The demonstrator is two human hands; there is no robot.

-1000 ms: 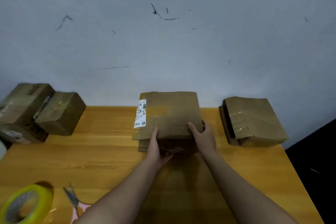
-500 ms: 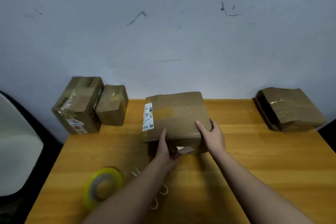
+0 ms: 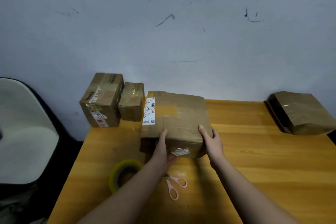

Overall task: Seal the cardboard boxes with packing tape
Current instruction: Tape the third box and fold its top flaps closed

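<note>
On the left-centre of the wooden table (image 3: 254, 160) sits the cardboard box (image 3: 179, 114) we are working on, its top flaps folded down and a white shipping label (image 3: 149, 112) running along its left edge. We hold it from the near side: our left hand (image 3: 161, 148) grips the front face with the thumb lying up on the top panel, and our right hand (image 3: 212, 141) clasps the near right corner, thumb on top and fingers wrapped round the side.

Compared with a second ago, the box now stands much closer to the two boxes (image 3: 112, 100) stacked against the wall at the table's back left, almost touching the smaller one, though our view has also swung left, so how far it really travelled we cannot say. Our grips look unchanged.

Just beside our left forearm lies the roll of packing tape (image 3: 123, 172), with pink-handled scissors (image 3: 174, 185) next to it; both are near enough to reach. We judge the box is being positioned and steadied for taping, with no fresh strip laid yet.

Well apart at the far right rests another taped box (image 3: 301, 112).
</note>
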